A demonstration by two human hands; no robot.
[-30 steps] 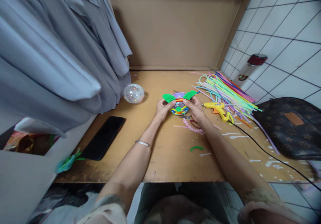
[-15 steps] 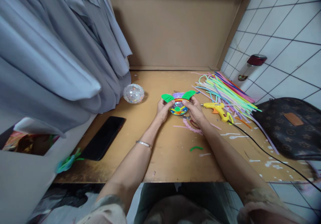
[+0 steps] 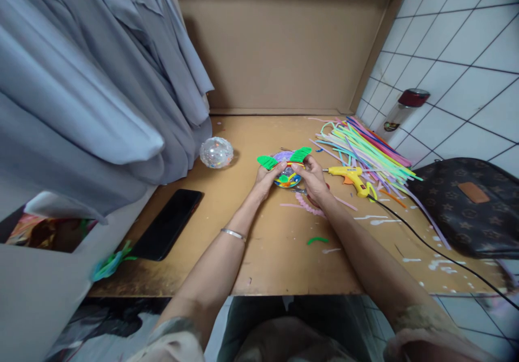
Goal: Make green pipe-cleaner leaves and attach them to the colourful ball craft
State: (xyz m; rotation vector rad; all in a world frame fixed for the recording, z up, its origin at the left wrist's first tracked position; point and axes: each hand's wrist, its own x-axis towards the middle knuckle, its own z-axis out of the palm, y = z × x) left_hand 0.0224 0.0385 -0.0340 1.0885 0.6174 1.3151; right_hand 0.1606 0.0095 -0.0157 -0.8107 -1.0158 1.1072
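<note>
A round, colourful craft piece (image 3: 288, 180) with a purple top, a red and yellow band and two green ear-like parts is held over the middle of the table. My left hand (image 3: 266, 179) grips its left side, thumb on the band near the left green part (image 3: 266, 162). On the other side my right hand (image 3: 314, 177) is closed round the edge, thumb below the right green part (image 3: 300, 154). Both palms hide part of the rim. Scissors and a pink crinkled strip (image 3: 308, 205) lie just below, partly hidden by my right hand.
Right of my hands lies a yellow glue gun (image 3: 349, 177) with a black cord. Behind it are many pipe cleaners (image 3: 365, 143); a dark bag (image 3: 466, 210) and a bottle (image 3: 403, 111) stand right. A clear ball (image 3: 216, 152) and phone (image 3: 168, 224) are left.
The craft piece has shifted slightly left and tilted a little, its green parts moving with it. Both hands keep hold of it, and the right thumb has moved slightly lower.
</note>
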